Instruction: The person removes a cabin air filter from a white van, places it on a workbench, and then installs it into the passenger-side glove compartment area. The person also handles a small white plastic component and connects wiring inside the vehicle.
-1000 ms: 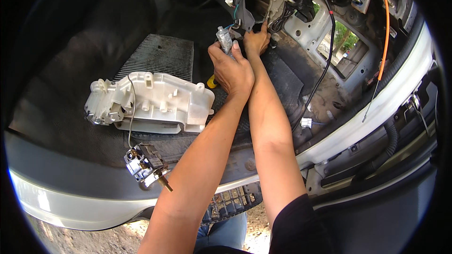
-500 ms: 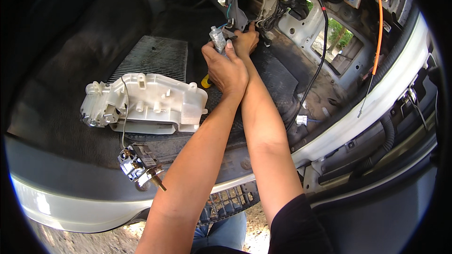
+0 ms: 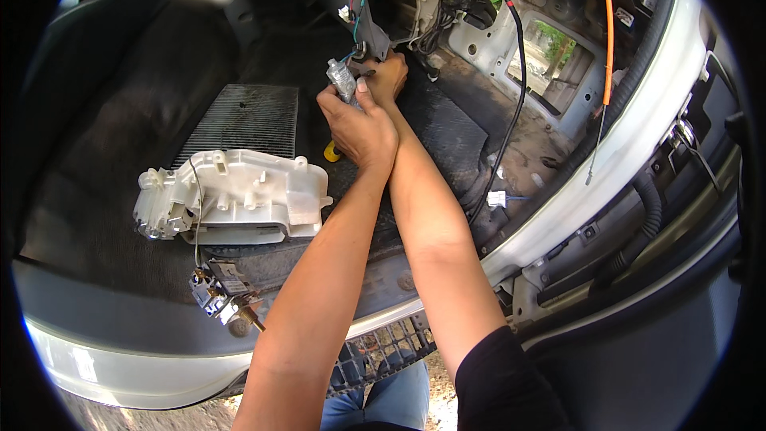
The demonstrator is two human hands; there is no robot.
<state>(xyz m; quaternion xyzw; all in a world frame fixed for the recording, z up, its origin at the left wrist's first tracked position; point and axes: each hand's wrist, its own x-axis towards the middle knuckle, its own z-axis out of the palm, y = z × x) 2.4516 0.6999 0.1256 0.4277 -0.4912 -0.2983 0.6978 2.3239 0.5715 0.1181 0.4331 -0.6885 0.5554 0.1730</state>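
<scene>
My left hand (image 3: pixel 361 132) is closed around a silvery, roughly cylindrical part (image 3: pixel 341 78) with a narrower knob at its top end. Just beyond it, my right hand (image 3: pixel 389 78) has its fingers curled by the lower tip of a grey metal bracket (image 3: pixel 369 32). A dark piece shows between the two hands; what the right fingers grip is hidden. Thin coloured wires (image 3: pixel 357 22) run down the bracket to a small connector close to the silvery part. Below my left hand lies a yellow object (image 3: pixel 332 152), mostly covered.
A white plastic housing (image 3: pixel 247 195) sits left of my forearms, with a pleated filter (image 3: pixel 239 116) behind it. A metal valve-like part (image 3: pixel 223 295) rests near the door sill (image 3: pixel 144 379). A black cable (image 3: pixel 523 56) and an orange cable (image 3: pixel 609 32) hang at the right.
The whole view has shifted, so the hands and nearby parts sit further left in the picture. Both hands keep nearly the same pose, the left still round the silvery part.
</scene>
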